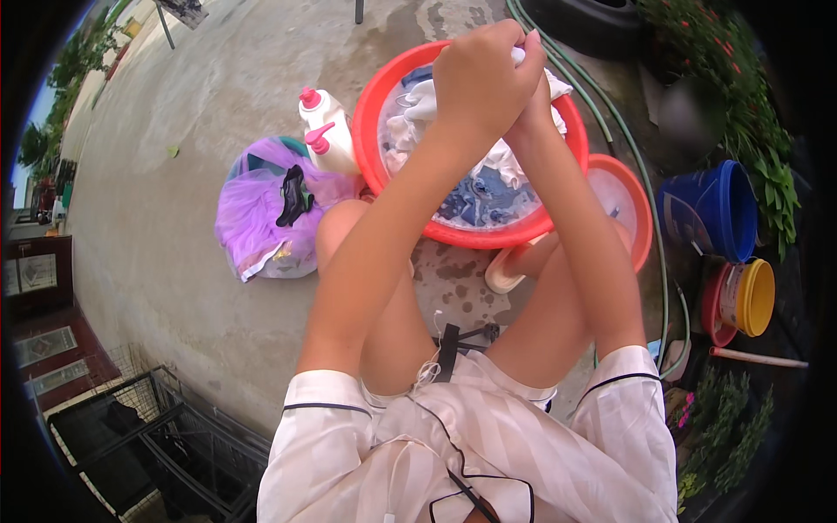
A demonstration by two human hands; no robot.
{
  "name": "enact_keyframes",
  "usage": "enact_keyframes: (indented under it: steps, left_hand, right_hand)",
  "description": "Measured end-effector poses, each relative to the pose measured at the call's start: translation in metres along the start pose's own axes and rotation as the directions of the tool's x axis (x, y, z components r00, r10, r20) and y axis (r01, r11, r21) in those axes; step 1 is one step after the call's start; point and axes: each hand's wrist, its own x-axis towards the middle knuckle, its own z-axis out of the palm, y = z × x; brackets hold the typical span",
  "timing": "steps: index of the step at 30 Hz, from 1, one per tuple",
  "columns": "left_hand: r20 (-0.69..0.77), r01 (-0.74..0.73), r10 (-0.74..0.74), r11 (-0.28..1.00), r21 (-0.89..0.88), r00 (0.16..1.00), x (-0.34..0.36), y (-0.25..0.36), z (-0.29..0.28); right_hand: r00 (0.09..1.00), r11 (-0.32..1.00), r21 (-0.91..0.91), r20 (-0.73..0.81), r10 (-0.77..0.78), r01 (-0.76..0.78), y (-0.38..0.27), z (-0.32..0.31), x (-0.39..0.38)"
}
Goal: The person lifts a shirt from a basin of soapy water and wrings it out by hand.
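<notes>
I see dark-wet blue denim nearest me in the sudsy red basin, then rumpled white laundry. Over the far side, white cloth peeks out, bunched; both arms stretch forward, left hand against right hand, fingers clamped on it.

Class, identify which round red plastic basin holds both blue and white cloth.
The larger round red plastic basin, left of the smaller round red plastic basin. Only the larger visibly holds bunched, wet blue cloth and white cloth.
</notes>
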Motion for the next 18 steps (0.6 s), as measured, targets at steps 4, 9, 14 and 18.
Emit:
enact_keyframes:
  steps: [4, 9, 14, 18]
  left_hand:
    - [0.02, -0.105, 0.106, 0.993, -0.057, 0.994, -0.009, 0.005, 0.004]
    - [0.019, 0.056, -0.056, 0.998, -0.03, 0.998, 0.005, -0.018, -0.013]
    - [-0.005, 0.234, -0.235, 0.969, -0.075, 0.972, 0.025, -0.031, -0.025]
    - [-0.034, 0.238, -0.239, 0.971, -0.037, 0.97, 0.025, -0.041, -0.022]
  right_hand:
    - [0.96, 0.981, 0.126, 0.222, -0.171, 0.146, 0.009, -0.009, 0.008]
    - [0.994, 0.999, -0.008, -0.094, -0.049, 0.049, -0.006, 0.033, -0.02]
    - [0.968, 0.964, -0.215, -0.162, -0.192, 0.156, -0.01, 0.053, -0.049]
    - [0.976, 0.964, -0.214, -0.12, -0.184, 0.155, 0.0, 0.046, -0.046]
